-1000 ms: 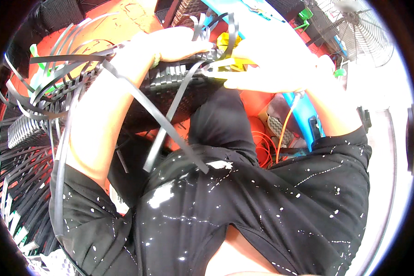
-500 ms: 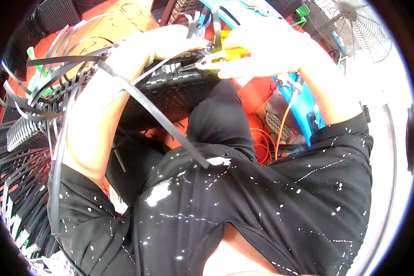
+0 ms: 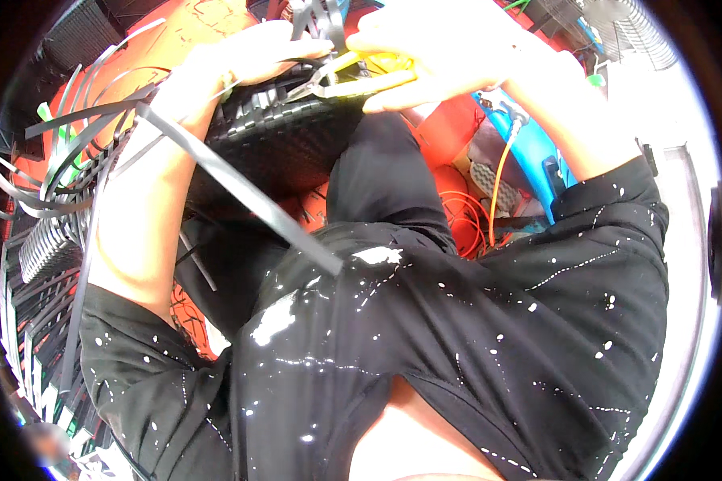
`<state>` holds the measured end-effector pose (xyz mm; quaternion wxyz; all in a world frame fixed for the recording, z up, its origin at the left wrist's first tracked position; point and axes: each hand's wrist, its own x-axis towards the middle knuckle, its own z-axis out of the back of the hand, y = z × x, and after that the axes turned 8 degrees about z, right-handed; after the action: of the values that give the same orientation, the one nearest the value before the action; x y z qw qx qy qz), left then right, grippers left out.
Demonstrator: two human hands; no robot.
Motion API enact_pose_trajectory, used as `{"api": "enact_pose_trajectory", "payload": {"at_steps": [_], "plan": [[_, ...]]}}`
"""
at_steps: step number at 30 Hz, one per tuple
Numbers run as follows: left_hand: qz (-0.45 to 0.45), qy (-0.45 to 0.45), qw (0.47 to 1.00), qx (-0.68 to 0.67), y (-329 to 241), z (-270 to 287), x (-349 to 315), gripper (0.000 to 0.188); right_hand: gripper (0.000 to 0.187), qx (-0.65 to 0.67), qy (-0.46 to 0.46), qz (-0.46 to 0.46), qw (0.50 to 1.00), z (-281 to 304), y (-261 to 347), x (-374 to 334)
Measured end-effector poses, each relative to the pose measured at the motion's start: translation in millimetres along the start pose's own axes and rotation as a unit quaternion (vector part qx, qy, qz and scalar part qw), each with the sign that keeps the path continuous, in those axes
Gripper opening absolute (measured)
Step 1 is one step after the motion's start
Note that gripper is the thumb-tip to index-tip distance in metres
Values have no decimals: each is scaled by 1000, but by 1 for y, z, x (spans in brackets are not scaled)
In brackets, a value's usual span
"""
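My right hand (image 3: 449, 60) is wrapped around yellow-handled pliers (image 3: 381, 82). The handles are spread, and the metal jaws point left to the upper edge of a black woven piece (image 3: 277, 148). On that same edge rests my left hand (image 3: 253, 54), its fingers pinched together at a dark flat strip. Several loose grey strips (image 3: 317, 20) stand up between the two hands. One long grey strip (image 3: 233, 184) slants from my left wrist down across my lap. Glare washes out much of my right hand.
Many loose black strips (image 3: 64, 192) fan out on the left, over a bundle of dark lengths (image 3: 44, 321). A blue stand (image 3: 529, 152) and an orange hose (image 3: 501, 188) are to the right. A fan (image 3: 634, 32) stands at the far right.
The pliers and both hands have shifted up and left in the view. The handles have spread wider and the jaws now lie along the woven edge. The view itself has also shifted.
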<state>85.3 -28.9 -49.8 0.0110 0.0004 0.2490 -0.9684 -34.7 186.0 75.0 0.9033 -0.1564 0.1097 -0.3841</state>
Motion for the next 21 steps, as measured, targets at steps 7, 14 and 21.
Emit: {"api": "enact_pose_trajectory", "payload": {"at_steps": [7, 14, 21], "plan": [[47, 25, 998, -24, -20, 8, 3, 33, 47, 58, -8, -126, 990, -29, 12, -18], [176, -7, 982, -60, -48, 25, -10, 53, 46, 189, -75, -172, 964, -24, 21, -16], [198, -3, 980, -30, -48, 31, -24, 58, 48, 207, -17, -201, 957, 0, 15, 3]]}}
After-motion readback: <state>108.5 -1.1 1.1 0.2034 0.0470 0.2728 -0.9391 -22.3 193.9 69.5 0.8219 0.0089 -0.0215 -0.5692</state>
